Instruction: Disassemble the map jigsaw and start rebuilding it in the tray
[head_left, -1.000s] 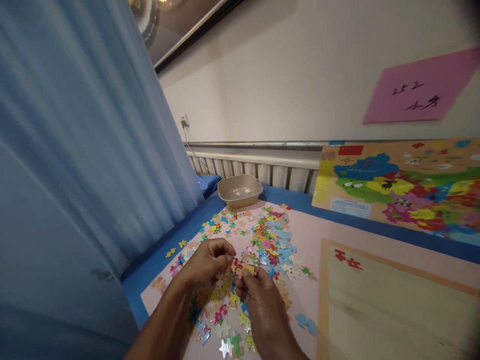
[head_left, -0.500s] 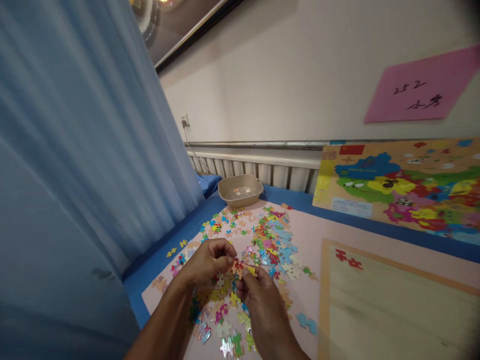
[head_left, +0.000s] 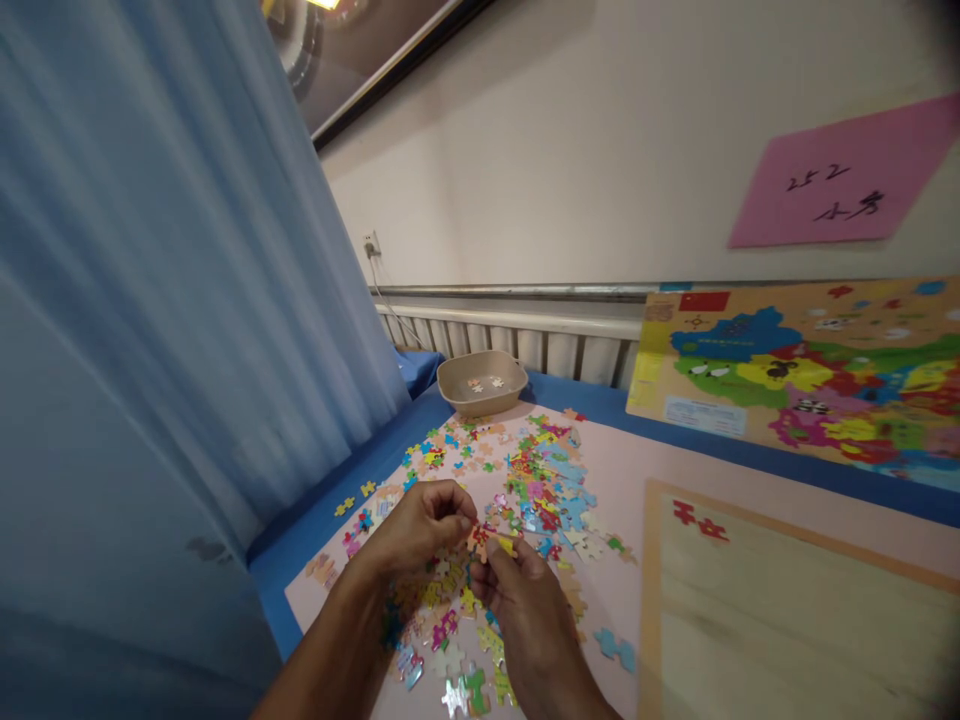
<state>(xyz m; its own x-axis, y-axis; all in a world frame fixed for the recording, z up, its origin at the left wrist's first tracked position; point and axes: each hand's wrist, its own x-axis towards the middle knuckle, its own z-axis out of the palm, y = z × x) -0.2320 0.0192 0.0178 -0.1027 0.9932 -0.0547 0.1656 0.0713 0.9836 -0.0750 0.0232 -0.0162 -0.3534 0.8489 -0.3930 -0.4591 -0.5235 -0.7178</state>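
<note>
My right hand (head_left: 521,590) is closed, thumb on top, around small joined-looking puzzle pieces, an orange one with red (head_left: 478,538) and a yellow part (head_left: 505,545). My left hand (head_left: 427,520) is closed in a pinch at the left edge of the orange and red piece. Its fingertips partly hide that edge, so I cannot tell whether it holds a separate piece. Both hands hover over loose jigsaw pieces (head_left: 544,490) of many colours, spread on a pink sheet. Some pieces lie under the hands and are partly covered.
A beige tub (head_left: 480,400) with a few pieces stands at the back. At the right lies a tan-bordered puzzle board (head_left: 780,610) with red pieces (head_left: 697,520) at its corner. A printed map picture (head_left: 810,370) leans on the wall. A blue curtain (head_left: 165,250) hangs at the left.
The hands have barely moved. The right thumb and fingers have shifted slightly around the orange and yellow pieces, and the whole view has shifted a little.
</note>
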